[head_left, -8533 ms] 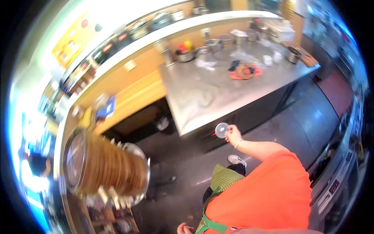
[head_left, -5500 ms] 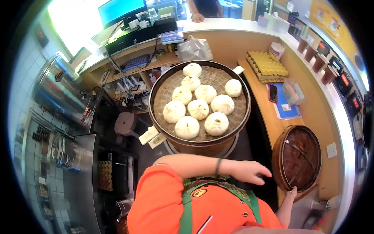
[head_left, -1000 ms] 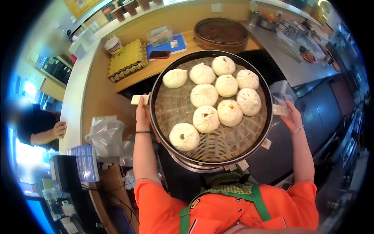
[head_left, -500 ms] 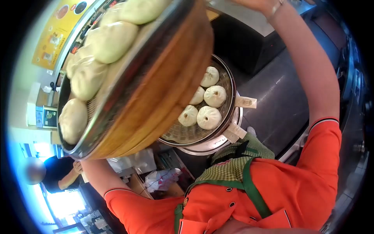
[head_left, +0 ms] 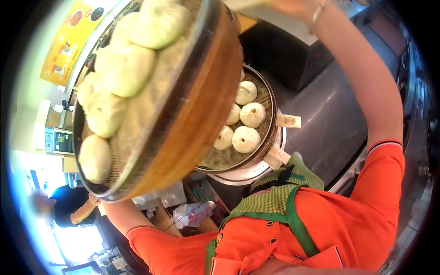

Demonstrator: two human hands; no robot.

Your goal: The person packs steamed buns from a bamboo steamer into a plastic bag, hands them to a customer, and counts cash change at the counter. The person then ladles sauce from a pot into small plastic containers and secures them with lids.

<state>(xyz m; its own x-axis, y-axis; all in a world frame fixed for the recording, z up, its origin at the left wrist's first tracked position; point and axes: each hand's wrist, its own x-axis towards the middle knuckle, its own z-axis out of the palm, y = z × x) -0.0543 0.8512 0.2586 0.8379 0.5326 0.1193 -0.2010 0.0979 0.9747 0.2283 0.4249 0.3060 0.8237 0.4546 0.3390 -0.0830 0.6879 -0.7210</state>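
Observation:
A large bamboo steamer basket (head_left: 201, 101) is raised in the air and tilted, its inside facing the upper left. Pale steamed buns (head_left: 160, 23) lie on its woven bottom. My right hand (head_left: 293, 7), at the top edge of the view, is closed on the basket's light wooden handle (head_left: 245, 4). My left forearm (head_left: 121, 213) runs up behind the basket's lower end, which hides the hand and its fingers. Below, a second steamer basket (head_left: 215, 160) holds several pleated buns (head_left: 246, 139) and has two wooden handles (head_left: 288, 120) on its right side.
The lower basket rests on a round metal steamer base (head_left: 233, 178). A black cabinet (head_left: 275, 50) stands beyond it. Plastic bags (head_left: 193, 213) lie on a shelf at lower left. Another person (head_left: 71, 204) stands at far left, near a yellow poster (head_left: 71, 41) on the wall.
The raised basket has moved a little down in view, and its buns have shifted with it. More of the lower basket's far side shows. My right hand stays at the top edge.

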